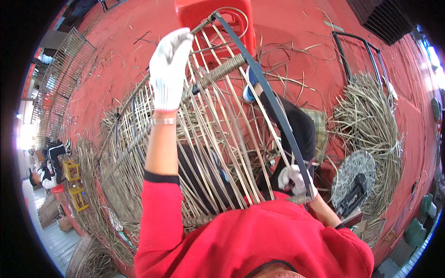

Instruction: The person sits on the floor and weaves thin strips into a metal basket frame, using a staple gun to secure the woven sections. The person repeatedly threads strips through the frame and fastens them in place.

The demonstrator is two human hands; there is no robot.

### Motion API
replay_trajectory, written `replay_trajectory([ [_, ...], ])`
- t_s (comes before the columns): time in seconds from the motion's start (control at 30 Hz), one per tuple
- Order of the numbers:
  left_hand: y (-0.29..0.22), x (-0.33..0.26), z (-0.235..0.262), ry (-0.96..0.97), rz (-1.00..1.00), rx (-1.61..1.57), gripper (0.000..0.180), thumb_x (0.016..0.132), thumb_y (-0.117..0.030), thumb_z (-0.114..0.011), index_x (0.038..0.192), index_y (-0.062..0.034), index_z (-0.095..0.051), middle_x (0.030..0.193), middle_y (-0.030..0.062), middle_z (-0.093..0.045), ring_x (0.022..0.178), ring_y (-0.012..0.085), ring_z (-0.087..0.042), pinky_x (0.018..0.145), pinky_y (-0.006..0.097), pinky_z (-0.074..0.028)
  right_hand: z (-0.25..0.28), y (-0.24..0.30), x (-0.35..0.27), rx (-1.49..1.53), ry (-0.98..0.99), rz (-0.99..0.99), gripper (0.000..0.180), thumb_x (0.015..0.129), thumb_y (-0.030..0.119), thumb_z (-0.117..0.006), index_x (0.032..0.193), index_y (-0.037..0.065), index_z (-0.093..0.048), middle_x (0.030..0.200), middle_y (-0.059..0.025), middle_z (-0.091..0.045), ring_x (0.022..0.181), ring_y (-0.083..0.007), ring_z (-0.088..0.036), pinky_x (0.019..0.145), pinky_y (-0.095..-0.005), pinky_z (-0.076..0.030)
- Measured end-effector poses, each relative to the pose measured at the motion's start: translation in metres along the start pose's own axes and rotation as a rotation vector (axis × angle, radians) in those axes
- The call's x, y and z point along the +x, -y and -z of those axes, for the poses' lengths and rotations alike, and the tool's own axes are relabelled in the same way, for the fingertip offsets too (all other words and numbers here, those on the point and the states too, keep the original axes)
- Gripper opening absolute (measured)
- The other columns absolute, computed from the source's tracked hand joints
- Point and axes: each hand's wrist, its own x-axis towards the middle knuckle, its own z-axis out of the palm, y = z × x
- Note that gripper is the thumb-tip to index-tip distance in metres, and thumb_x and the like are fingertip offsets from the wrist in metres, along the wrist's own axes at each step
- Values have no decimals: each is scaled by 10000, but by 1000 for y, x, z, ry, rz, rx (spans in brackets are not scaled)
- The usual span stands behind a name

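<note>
Across my lap tilts a dark metal frame (283, 121) strung with many pale cane-like strips and crossed by a wrapped rod (220, 72). My left hand (169, 65), in a white glove, is raised by the far end of the frame. Its fingers are closed together near a thin strip (246, 23) that loops round the far corner and seems to run into them. Beside the near right end, my right hand (296, 180), also gloved, sits partly behind the metal bar with curled fingers. What they grip is hidden. Some strips near the middle are blurred.
A red plastic stool (187, 14) stands beyond the frame. Bundled strips (371, 125) and a round grey disc (353, 178) lie at right. Loose strips litter the red floor. Yellow crates (78, 197), a woven rack (60, 88) and another person (48, 173) are at left.
</note>
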Motion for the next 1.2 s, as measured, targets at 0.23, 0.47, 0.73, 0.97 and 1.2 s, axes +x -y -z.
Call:
replay_trajectory([
  [0.23,-93,-205,-39,317,227,-29,273,883,8,-680,1145,-56,-726,1096,57,-723,999,159,-678,891,305,-533,-8,-20,-43,-94,-325,-80,468,1041,407,-557,809,22,-690,703,-44,-652,633,-123,-588,591,-290,-455],
  [0.47,-113,-296,-73,961,-129,462,709,692,-575,-796,1207,-103,-675,1102,96,-639,1059,315,-571,962,444,-430,-16,-44,-102,-44,-477,-103,192,1026,121,-534,1041,15,-694,816,-60,-711,727,-152,-688,662,-279,-553],
  [0.73,-97,-320,-95,924,-135,688,311,768,-364,-743,945,-108,-735,760,113,-643,806,328,-620,786,457,-461,-31,-38,-126,-367,-301,-43,250,1040,180,-535,958,-1,-685,801,-74,-688,716,-131,-628,686,-286,-514],
  [0.97,-75,-322,-96,873,-135,629,440,741,-406,-795,1056,-102,-746,847,103,-653,880,314,-608,854,438,-458,-34,-30,-135,-599,-277,95,229,1013,168,-568,877,21,-679,701,-64,-668,633,-137,-634,640,-298,-514],
  [1.2,-97,-322,-92,679,-286,551,601,685,-375,-851,1186,-103,-661,1006,103,-660,955,331,-627,895,457,-470,-48,12,-148,-757,-134,225,184,998,130,-583,900,7,-678,643,-50,-629,557,-128,-596,563,-273,-467],
])
